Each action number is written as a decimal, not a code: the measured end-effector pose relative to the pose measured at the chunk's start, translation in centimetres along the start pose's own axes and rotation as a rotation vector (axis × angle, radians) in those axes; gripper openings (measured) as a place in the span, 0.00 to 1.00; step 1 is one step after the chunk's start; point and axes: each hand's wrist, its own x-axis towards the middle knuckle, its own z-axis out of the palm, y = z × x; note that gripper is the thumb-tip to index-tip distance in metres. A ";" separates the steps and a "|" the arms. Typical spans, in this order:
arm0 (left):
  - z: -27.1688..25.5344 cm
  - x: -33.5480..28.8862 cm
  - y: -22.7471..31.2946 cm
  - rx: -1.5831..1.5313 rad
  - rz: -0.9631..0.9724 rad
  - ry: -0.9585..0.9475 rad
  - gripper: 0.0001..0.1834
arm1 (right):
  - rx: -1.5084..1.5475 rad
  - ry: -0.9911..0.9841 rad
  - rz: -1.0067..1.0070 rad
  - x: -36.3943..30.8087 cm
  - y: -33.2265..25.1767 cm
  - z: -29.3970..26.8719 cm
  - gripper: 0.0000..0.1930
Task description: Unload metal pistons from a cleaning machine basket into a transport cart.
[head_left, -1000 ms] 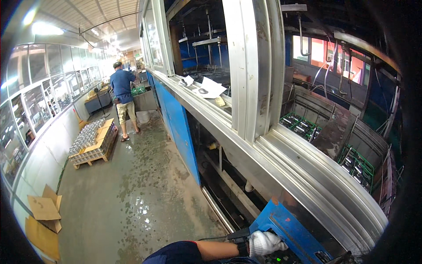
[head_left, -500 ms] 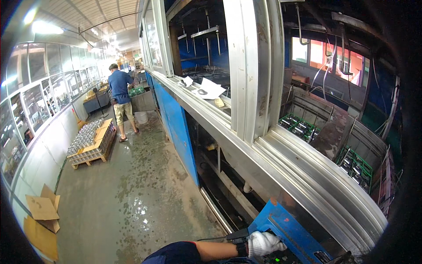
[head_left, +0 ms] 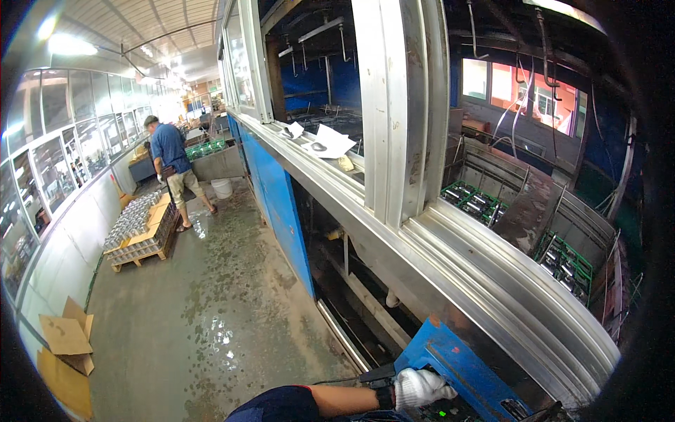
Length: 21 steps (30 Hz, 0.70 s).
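Blue-painted, angular sheet-metal housing [head_left: 467, 362]: sits at five o'clock in my head view, below the ribbed silver metal sill [head_left: 506, 302]. Paint is chipped near its upper corner.

Handling (my judgement): rigid, heavy, probably fixed in place; not fragile, though bare paint could be slick if damp. Best hold is along the straight edge facing the glove, palm flat to it, keeping fingers off the worn corner, which may be rough.

Hands: white-gloved left hand [head_left: 422, 389], also at five o'clock, lies against or just beside that edge. I see the back of the glove, with fingers pointing toward three o'clock; fingertips are hidden, so I cannot tell how far it is open or whether it grips anything. Its bare forearm [head_left: 344, 399] enters from six o'clock. A small, bright green light [head_left: 442, 413] shows just below the glove. Right hand is out of view; I record no state for it and cannot tell whether the hands are apart or together.
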 end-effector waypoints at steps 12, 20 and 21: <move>-0.1 0.3 0.0 -0.176 -0.062 -0.101 0.14 | -0.035 -0.025 0.013 -0.6 0.2 0.3 0.10; -0.6 0.3 0.1 -0.189 -0.083 -0.182 0.16 | -0.062 -0.049 0.029 -1.0 0.4 0.4 0.10; -0.9 0.3 0.3 -0.188 -0.081 -0.185 0.16 | -0.060 -0.049 0.030 -1.2 0.3 0.4 0.10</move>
